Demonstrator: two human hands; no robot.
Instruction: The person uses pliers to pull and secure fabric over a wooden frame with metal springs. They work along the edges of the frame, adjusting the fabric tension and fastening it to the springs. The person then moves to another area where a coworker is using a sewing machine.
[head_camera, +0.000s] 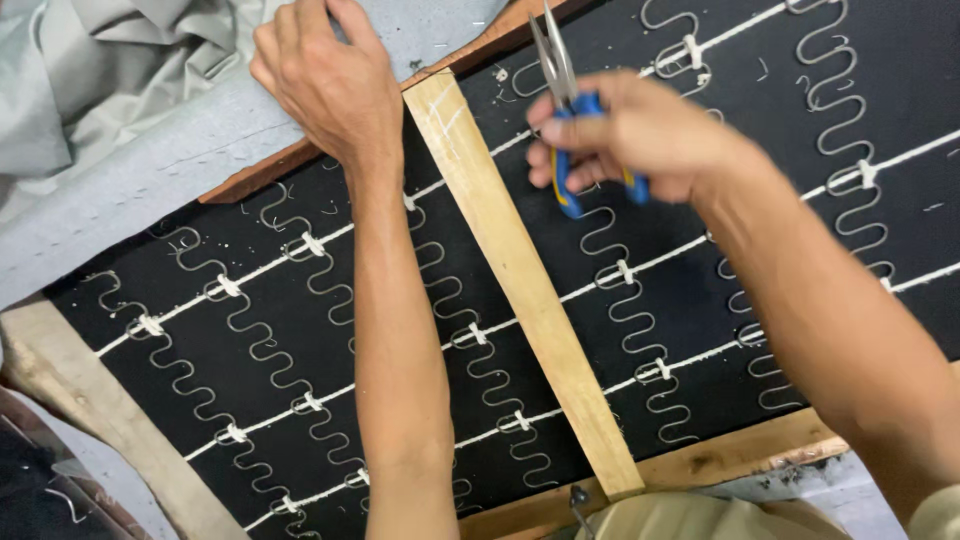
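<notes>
The head camera is looking steeply down from close above, taking in the wooden frame (520, 270) with its zigzag springs (640, 310), both forearms reaching in from the bottom edge toward the far rail.

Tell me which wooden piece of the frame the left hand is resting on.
The dark reddish top rail, at the grey fabric's edge. The left hand lies there, beside the pale centre slat, which runs diagonally down untouched.
</notes>
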